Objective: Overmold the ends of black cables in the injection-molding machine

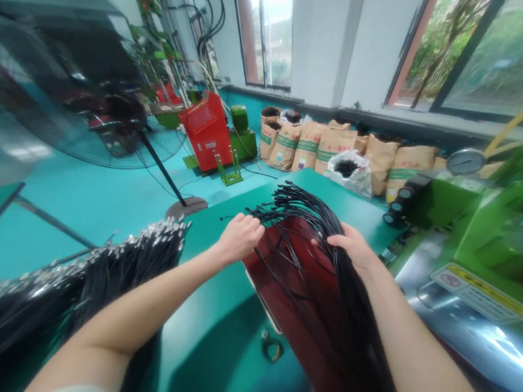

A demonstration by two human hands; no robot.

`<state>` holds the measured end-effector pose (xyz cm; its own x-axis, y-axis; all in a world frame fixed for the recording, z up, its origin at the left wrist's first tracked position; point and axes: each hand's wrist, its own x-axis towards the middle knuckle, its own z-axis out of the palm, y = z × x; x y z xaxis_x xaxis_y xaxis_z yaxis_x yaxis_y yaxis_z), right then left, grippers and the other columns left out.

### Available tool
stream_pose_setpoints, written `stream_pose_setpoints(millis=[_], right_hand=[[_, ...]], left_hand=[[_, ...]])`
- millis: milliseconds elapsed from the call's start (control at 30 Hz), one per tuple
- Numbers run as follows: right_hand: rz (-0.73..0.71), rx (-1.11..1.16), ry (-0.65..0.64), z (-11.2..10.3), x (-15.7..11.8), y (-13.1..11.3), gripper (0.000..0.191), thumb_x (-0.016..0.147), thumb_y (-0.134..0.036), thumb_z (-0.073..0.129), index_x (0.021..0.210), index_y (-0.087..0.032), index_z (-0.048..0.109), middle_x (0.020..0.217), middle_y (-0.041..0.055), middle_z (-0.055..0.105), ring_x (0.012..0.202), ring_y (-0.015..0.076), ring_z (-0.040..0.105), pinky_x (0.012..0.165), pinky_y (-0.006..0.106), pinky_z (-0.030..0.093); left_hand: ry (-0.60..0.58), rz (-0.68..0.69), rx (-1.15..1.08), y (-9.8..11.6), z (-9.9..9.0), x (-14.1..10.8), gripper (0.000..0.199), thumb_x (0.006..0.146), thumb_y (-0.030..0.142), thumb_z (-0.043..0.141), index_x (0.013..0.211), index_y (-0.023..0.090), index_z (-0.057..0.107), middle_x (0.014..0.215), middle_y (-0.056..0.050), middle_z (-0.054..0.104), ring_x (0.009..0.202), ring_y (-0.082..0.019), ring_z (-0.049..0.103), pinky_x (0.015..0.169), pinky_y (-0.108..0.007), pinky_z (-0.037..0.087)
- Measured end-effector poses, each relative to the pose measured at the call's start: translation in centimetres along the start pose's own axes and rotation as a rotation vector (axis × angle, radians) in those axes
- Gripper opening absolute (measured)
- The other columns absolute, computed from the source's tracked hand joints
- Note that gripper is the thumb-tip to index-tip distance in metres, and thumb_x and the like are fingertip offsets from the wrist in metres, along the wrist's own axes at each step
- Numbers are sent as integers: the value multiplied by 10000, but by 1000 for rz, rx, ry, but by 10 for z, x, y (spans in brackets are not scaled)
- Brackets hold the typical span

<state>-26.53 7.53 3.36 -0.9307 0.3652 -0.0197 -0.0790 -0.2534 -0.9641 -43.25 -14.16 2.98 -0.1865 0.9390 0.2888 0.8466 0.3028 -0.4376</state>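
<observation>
A thick bundle of black cables (pixel 330 224) bends over a dark red board or tray (pixel 280 275), its many thin ends pointing left. My right hand (pixel 354 247) is wrapped around the bundle near its bend, thumb on top. With fingers curled in, my left hand (pixel 240 237) is closed at the loose cable ends, by the left edge of the red surface. A cable appears to run out from under that fist, though the fingers hide the grip itself. The red surface rests on a green table (pixel 212 279).
To the left hangs a large mass of black cables with silvery ends (pixel 133 256). A ring-shaped item (pixel 272 348) lies on the table. Green machinery with a gauge (pixel 466 162) stands close on the right. A floor fan (pixel 118 113), red cabinet (pixel 206 131) and paper sacks (pixel 309 144) are beyond.
</observation>
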Motion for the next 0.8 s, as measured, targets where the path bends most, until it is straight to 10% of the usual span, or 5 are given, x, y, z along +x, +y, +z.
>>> stream_pose_setpoints(millis=[167, 400, 800], right_hand=[[8, 27, -25, 0, 1, 2, 283, 536, -145, 624, 812, -154, 562, 711, 20, 671, 682, 204, 642, 709, 314, 469], [-37, 60, 65, -4, -2, 0, 401, 526, -132, 636, 919, -187, 577, 793, -17, 650, 710, 161, 603, 643, 257, 464], [-147, 37, 123, 1, -15, -30, 324, 545, -173, 711, 851, -185, 605, 751, -9, 643, 666, 153, 591, 607, 252, 458]], left_hand=[[288, -100, 61, -10, -33, 3, 243, 845, 191, 385, 631, 183, 500, 626, -44, 539, 663, -180, 508, 615, -338, 248], [-197, 52, -102, -19, -22, -6, 141, 797, 297, 480, 740, 181, 537, 663, -35, 615, 635, -184, 570, 565, -310, 267], [-156, 119, -221, -14, -9, 20, 133, 810, 263, 438, 780, 177, 535, 743, -52, 618, 748, -189, 579, 660, -337, 325]])
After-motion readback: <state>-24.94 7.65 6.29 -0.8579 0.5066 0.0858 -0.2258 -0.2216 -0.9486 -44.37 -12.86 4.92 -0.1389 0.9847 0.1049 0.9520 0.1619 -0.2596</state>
